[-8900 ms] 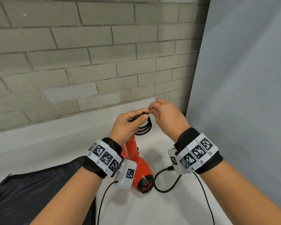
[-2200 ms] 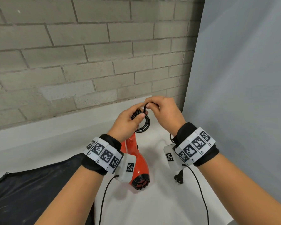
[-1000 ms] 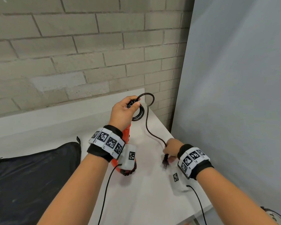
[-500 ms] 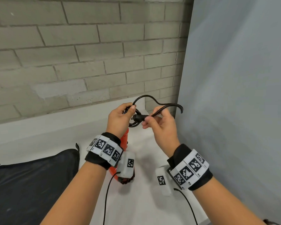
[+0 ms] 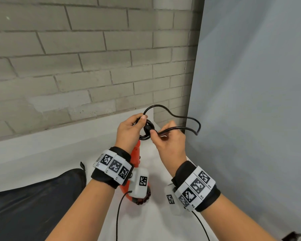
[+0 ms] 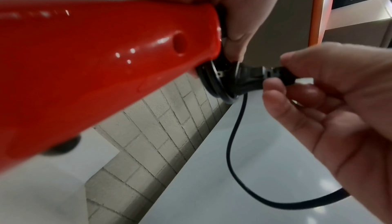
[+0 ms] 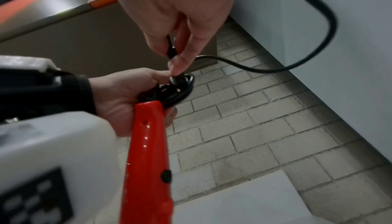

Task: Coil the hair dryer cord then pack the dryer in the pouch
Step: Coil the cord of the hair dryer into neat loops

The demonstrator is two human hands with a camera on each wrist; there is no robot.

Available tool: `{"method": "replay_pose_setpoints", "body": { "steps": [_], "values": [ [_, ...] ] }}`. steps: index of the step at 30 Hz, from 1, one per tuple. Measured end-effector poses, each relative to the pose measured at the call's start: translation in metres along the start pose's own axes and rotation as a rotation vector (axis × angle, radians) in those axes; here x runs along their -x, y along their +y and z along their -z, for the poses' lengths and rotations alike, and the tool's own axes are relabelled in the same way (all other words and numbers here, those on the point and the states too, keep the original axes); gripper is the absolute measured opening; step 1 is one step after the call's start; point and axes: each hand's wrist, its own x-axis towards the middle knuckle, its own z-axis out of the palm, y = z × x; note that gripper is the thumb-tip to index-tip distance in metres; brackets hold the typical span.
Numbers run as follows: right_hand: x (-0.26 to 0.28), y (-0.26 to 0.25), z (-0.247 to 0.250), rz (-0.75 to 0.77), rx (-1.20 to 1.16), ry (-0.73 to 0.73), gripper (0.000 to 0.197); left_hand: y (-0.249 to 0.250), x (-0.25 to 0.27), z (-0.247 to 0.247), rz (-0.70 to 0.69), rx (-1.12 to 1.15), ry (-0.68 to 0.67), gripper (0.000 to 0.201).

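A: Where is the hair dryer?

B: The red dryer hangs handle-up below the left hand, with its black nozzle end low, just above the white worktop. The left-hand fingers are curled around the handle's tip and clamp a small coil of black cord against it.

A: And the right hand?

B: The right hand sits just right of the left one. Its thumb and fingers pinch the plug at the cord's end, holding it against the coil. From the wrist views the plug touches the loops; whether it passes through them I cannot tell.

A: Is any cord loose?

B: Yes. From the coil one strand arches up above the left fingers, dips, then bends back in a loop to the right of the right fingers, in front of a grey panel.

A: The pouch?

B: The black pouch lies flat on the worktop, well to the lower left of both hands, beside the left forearm. A pale brick wall stands behind the fingers.
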Motion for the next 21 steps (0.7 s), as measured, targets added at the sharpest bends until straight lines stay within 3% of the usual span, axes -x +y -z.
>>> {"method": "replay_pose_setpoints", "body": {
  "steps": [6, 11, 13, 17, 20, 21],
  "values": [
    [-0.01, -0.002, -0.019, -0.107, -0.039, 0.134, 0.032, 0.003, 0.009, -0.006, -0.005, 0.075, -0.076, 0.018],
    [-0.013, 0.007, -0.019, -0.027, 0.051, 0.1, 0.024, 0.002, 0.004, -0.003, 0.013, 0.072, -0.078, 0.016],
    [-0.021, 0.013, -0.017, -0.001, 0.05, 0.034, 0.019, 0.002, 0.0, -0.001, 0.031, 0.079, -0.087, 0.016],
    [-0.032, 0.022, -0.021, -0.112, 0.017, -0.315, 0.021, -0.001, -0.002, -0.001, 0.026, 0.102, -0.149, 0.019],
    [-0.033, 0.025, -0.021, -0.122, 0.066, -0.364, 0.011, -0.002, -0.002, -0.003, 0.013, 0.072, -0.156, 0.018],
    [-0.033, 0.027, -0.019, -0.088, 0.12, -0.388, 0.016, -0.002, -0.002, -0.003, 0.008, 0.06, -0.14, 0.015]
  ]
}}
